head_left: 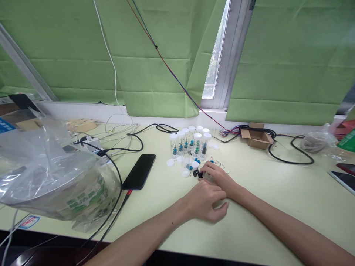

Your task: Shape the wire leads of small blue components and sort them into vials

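My right hand (pixel 216 175) is bent down over the table, its fingertips closed at a small black part (pixel 200 175); its exact kind is too small to make out. Crossing in front of that wrist, my left hand (pixel 205 199) rests with loosely curled fingers, thumb apart from the index finger and nothing visible in it. Just left of the fingers lie another small black piece (pixel 195 173) and a white cap (pixel 195 165). Beyond them, several clear tubes with white lids (pixel 181 144) stand upright with blue-green parts inside. Small blue parts (pixel 197 160) and thin wires lie loose before the tubes.
A black phone (pixel 139 171) with a cable lies left of the tubes. Further left, a clear plastic bag (pixel 55 173) covers a large round container. An open cardboard box (pixel 256 137) and black cables (pixel 291 161) sit at the back right. Another phone (pixel 344 180) is at the right edge.
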Motion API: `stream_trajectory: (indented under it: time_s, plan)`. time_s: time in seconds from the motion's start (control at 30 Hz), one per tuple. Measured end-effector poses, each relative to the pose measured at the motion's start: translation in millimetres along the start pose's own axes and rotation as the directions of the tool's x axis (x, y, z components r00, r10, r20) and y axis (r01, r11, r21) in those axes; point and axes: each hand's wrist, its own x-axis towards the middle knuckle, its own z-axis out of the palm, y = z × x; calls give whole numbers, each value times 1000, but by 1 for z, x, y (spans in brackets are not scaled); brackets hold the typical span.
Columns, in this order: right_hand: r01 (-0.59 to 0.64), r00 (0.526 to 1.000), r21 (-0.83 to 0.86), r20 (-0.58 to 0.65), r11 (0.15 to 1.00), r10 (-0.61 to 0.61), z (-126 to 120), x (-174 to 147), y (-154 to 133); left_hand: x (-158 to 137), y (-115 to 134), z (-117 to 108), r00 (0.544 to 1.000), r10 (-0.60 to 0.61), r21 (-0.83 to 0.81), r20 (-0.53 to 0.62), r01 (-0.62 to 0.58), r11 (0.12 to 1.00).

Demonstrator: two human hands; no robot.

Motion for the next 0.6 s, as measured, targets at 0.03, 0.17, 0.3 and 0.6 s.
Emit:
stream_trajectory:
  time_s: [0.03,0.17,0.3,0.6]
  plan:
    - [4,1000,-2,-1,1000,-4,-1,0,-1,0,0,0,1000,3,4,18,-3,1000]
    - [61,998,-16,35,998,-60,-7,0,-1,-1,-2,-6,999,-31,-4,43,31,1000]
    - [80,995,-50,58,996,-78,-10,-1,3,0,-7,-17,988,-147,-1,-40,147,989]
    - [91,991,-54,101,994,-85,-22,-3,3,5,-19,-27,826,-540,157,-159,562,812]
